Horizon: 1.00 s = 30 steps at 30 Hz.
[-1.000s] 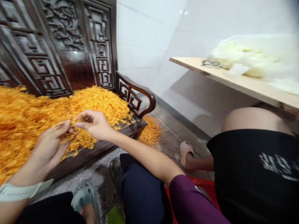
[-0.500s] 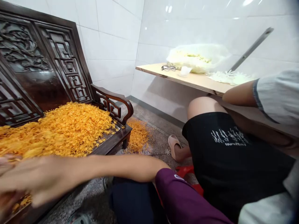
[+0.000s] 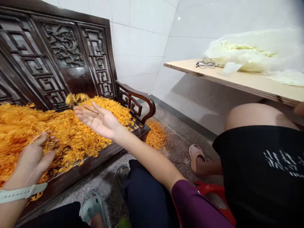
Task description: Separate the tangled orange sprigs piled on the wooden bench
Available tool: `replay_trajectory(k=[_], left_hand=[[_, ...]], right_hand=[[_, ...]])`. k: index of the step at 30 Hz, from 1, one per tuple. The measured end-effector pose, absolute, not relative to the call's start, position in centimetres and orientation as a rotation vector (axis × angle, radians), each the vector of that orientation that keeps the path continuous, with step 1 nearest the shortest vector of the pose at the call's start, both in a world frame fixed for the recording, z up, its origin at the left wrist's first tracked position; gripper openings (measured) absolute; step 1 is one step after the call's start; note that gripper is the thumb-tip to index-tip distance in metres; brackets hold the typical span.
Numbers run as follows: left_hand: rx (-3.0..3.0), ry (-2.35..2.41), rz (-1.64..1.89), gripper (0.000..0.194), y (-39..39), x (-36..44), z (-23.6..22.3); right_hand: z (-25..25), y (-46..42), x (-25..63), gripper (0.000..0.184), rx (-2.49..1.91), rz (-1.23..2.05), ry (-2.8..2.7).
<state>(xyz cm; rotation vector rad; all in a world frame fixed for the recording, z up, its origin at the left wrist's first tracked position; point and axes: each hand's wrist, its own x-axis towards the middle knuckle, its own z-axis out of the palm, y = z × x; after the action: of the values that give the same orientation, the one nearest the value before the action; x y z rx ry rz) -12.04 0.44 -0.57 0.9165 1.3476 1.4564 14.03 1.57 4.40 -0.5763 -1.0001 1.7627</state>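
Note:
A large heap of orange plastic-looking flower pieces (image 3: 80, 136) covers the seat of a dark carved wooden bench (image 3: 79, 80). Over the heap, my right hand (image 3: 99, 122) stretches out palm up with its fingers apart. A small blurred cluster of orange pieces (image 3: 77, 98) is in the air just beyond those fingertips, apart from them. Lower left, my left hand (image 3: 35, 158), with a pale watch band on the wrist, has its fingers curled round a few orange flower pieces (image 3: 49, 144), partly hidden by the fingers.
Loose orange strands (image 3: 155, 134) lie on the floor beside the bench's armrest (image 3: 140, 96). At right, a wooden shelf (image 3: 180, 66) bears glasses (image 3: 205, 64), a white cup (image 3: 231, 68) and a bag of pale pieces (image 3: 249, 52). Another person's knee (image 3: 256, 115) is close by.
My right hand has swung from the lower left out over the heap and opened, and an orange cluster has left it. My left hand now shows clearly. The view has turned left.

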Motion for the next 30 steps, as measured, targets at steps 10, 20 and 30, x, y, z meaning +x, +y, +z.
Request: replay_trajectory(k=[10, 20, 30], left_hand=[[0.720, 1.201, 1.479, 0.014, -1.0, -7.0, 0.2], [0.743, 0.999, 1.407, 0.018, -1.2, -5.5, -0.2], [0.788, 0.894, 1.366, 0.011, -1.7, -4.8, 0.5]], right_hand=[[0.9, 1.9, 11.6, 0.028, -0.735, 1.781, -1.113], [-0.4, 1.7, 11.6, 0.031, -0.667, 1.316, -1.738], [-1.4, 1.6, 10.9, 0.022, -0.712, 1.250, -1.784]])
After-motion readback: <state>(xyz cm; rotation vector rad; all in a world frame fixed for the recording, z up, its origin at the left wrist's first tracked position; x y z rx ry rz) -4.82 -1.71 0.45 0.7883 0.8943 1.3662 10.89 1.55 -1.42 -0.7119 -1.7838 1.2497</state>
